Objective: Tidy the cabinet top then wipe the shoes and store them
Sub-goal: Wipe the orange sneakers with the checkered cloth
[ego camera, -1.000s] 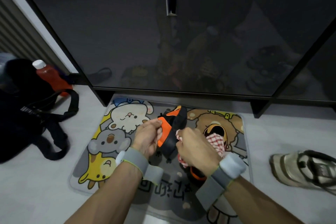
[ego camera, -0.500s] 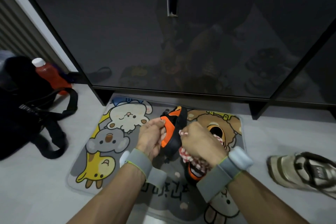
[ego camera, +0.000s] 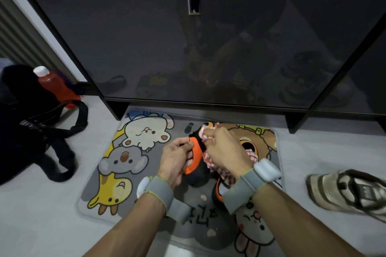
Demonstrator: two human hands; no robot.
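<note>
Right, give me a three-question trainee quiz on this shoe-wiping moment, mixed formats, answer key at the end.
1. True or false: the left hand holds the black and orange shoe lifted off the cartoon mat.
2. Multiple choice: what does the right hand press against that shoe? A) a brush B) a red and white checked cloth C) a sponge
3. Fill in: the grey sneaker lies on the floor to the ____ of the mat.

Key: 1 true; 2 B; 3 right
</note>
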